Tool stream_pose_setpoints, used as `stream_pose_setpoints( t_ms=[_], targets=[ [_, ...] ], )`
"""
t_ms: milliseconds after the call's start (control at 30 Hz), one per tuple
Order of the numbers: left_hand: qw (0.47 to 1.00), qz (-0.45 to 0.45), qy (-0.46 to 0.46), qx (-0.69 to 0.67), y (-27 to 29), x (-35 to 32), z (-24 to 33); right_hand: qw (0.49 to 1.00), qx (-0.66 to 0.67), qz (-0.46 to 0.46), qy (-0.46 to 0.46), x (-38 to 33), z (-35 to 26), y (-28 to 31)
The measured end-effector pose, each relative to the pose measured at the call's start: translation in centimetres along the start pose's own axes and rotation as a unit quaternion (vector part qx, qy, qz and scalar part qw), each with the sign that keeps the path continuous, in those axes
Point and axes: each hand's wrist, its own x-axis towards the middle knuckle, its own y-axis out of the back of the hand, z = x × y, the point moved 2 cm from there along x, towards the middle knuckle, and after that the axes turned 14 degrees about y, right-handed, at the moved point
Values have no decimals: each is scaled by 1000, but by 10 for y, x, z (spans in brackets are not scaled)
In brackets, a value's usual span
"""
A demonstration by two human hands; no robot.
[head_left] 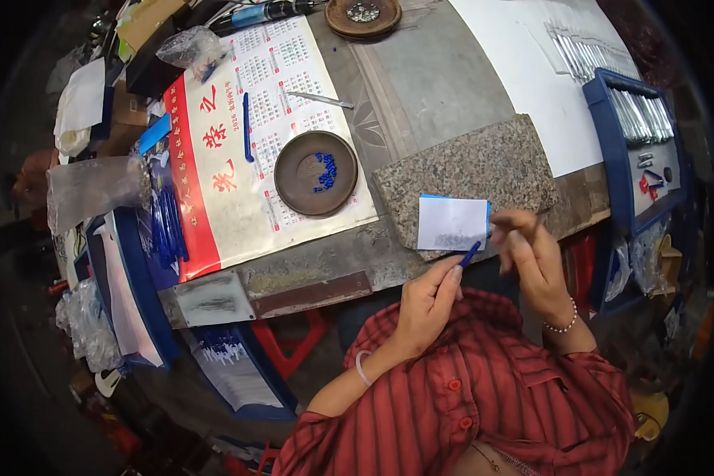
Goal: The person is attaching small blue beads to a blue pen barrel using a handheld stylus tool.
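My left hand point(431, 305) pinches a slim blue pen point(470, 254) between thumb and fingers, its far end pointing up and right over the corner of a white note pad point(452, 222). The pad has a blue edge and a patch of grey scribbles near its bottom. It lies on a speckled granite slab point(476, 163). Just right of the pad hovers my right hand point(531, 258), fingers bent and apart, with nothing clearly seen in them. To the left, a round brown dish point(288, 178) holds small blue parts.
A calendar sheet point(262, 87) lies under the dish, bearing tweezers point(321, 99) and a blue stick point(247, 127). Blue pen parts point(165, 222) are heaped at left. At right stands a blue tray point(600, 119) of silver tubes. A wooden bowl point(345, 25) sits at the back.
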Motion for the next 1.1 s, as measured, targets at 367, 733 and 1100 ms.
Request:
stream_pose_setpoints(
  t_ms=[367,733,1100],
  targets=[
    [988,-117,32,-93,4,-19,26,975,190,-51,-104,-11,9,-9],
    [931,-202,157,-259,-3,-19,15,970,218,-56,-94,-16,11,-12],
    [727,-343,293,-518,1,-11,-2,960,233,-83,-129,-1,16,-28]
  ],
)
